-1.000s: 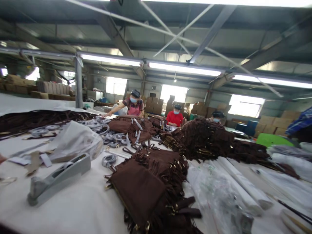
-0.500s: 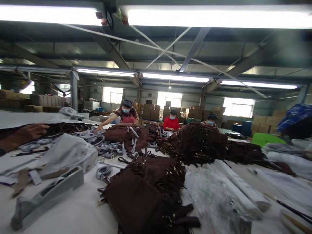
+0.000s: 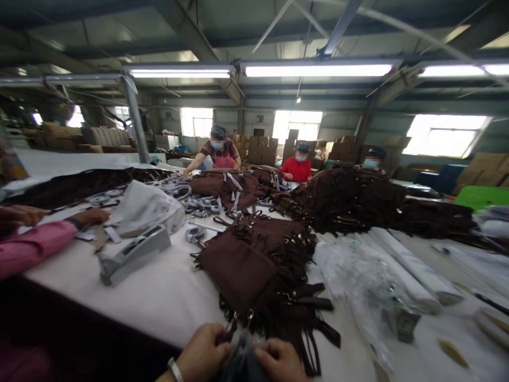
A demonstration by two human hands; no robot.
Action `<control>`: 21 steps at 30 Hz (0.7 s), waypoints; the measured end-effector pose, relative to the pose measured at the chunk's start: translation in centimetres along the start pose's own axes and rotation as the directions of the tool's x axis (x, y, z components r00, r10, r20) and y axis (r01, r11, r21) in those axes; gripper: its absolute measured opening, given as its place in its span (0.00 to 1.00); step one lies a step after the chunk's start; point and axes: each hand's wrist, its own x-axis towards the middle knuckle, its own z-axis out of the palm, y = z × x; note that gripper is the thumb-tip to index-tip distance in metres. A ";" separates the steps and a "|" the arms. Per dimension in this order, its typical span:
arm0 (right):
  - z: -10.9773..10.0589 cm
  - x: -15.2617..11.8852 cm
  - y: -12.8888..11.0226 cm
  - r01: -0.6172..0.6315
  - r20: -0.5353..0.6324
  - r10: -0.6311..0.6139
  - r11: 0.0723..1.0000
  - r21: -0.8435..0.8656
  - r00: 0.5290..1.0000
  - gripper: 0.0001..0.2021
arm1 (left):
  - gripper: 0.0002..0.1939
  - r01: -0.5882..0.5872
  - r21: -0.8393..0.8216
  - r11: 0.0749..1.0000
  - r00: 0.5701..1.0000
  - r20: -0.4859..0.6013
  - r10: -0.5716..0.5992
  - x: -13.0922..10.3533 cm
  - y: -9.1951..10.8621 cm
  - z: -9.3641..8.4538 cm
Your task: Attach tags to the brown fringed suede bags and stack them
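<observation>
At the bottom edge, my left hand (image 3: 204, 353), with a light band at the wrist, closes its thumb and fingers on a dark piece with a greyish, filmy top (image 3: 243, 345). Across from it, my right hand (image 3: 280, 361) pinches the other side of the same piece. Blur and the frame edge hide what kind of thing it is. Just beyond both hands lies a pile of dark brown fabric bags (image 3: 238, 270) with gold-coloured clips and dangling straps.
A grey tape dispenser (image 3: 135, 254) stands left on the white table (image 3: 159, 307). Crumpled clear plastic (image 3: 350, 270) and white rolls (image 3: 413, 265) lie right. A co-worker's pink sleeve (image 3: 40, 246) reaches in from the left. Another brown heap (image 3: 350, 196) rises behind; several people work beyond.
The view has tilted down, bringing both my hands and the dark piece into frame. At the left, the co-worker's pink sleeve and hands now show nearer the dispenser.
</observation>
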 end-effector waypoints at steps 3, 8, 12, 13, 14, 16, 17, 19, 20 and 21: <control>0.3 -0.2 0.0 -0.017 0.007 0.017 0.997 0.078 1.000 0.18 | 0.06 0.031 0.014 0.999 1.000 -0.004 -0.031 -0.5 0.0 0.1; 0.3 -0.9 -1.0 -0.069 0.080 0.062 0.993 0.091 0.995 0.19 | 0.12 -0.193 0.167 0.967 0.979 -0.027 0.201 -1.3 0.5 0.2; 0.2 -1.0 -1.5 -0.075 0.074 0.069 0.994 0.078 0.995 0.20 | 0.11 -0.203 0.227 0.952 0.976 -0.028 0.214 -1.6 0.5 0.7; 0.2 -1.0 -1.6 -0.079 0.072 0.073 0.994 0.078 0.995 0.20 | 0.09 -0.192 0.250 0.949 0.979 -0.021 0.203 -1.6 0.4 0.8; 0.3 -1.0 -1.7 -0.085 0.068 0.079 0.993 0.079 0.995 0.20 | 0.08 -0.179 0.276 0.944 0.981 -0.016 0.191 -1.6 0.3 1.0; 0.3 -1.1 -1.7 -0.104 0.064 0.099 0.991 0.087 0.993 0.20 | 0.08 -0.157 0.337 0.928 0.985 -0.010 0.170 -1.7 0.1 1.1; 0.4 -1.1 -1.8 -0.112 0.065 0.106 0.989 0.092 0.992 0.20 | 0.08 -0.148 0.375 0.915 0.987 -0.007 0.163 -1.8 0.0 1.1; 0.4 -1.2 -1.7 -0.119 0.069 0.112 0.987 0.109 0.991 0.20 | 0.11 -0.139 0.472 0.871 0.987 -0.001 0.158 -2.0 0.2 1.1; 0.4 -1.2 -1.7 -0.119 0.068 0.111 0.986 0.119 0.991 0.20 | 0.12 -0.133 0.525 0.840 0.988 0.002 0.155 -2.1 0.4 1.0; 0.4 -1.2 -1.7 -0.114 0.066 0.106 0.986 0.126 0.992 0.20 | 0.14 -0.129 0.576 0.807 0.988 0.002 0.156 -2.3 0.7 0.9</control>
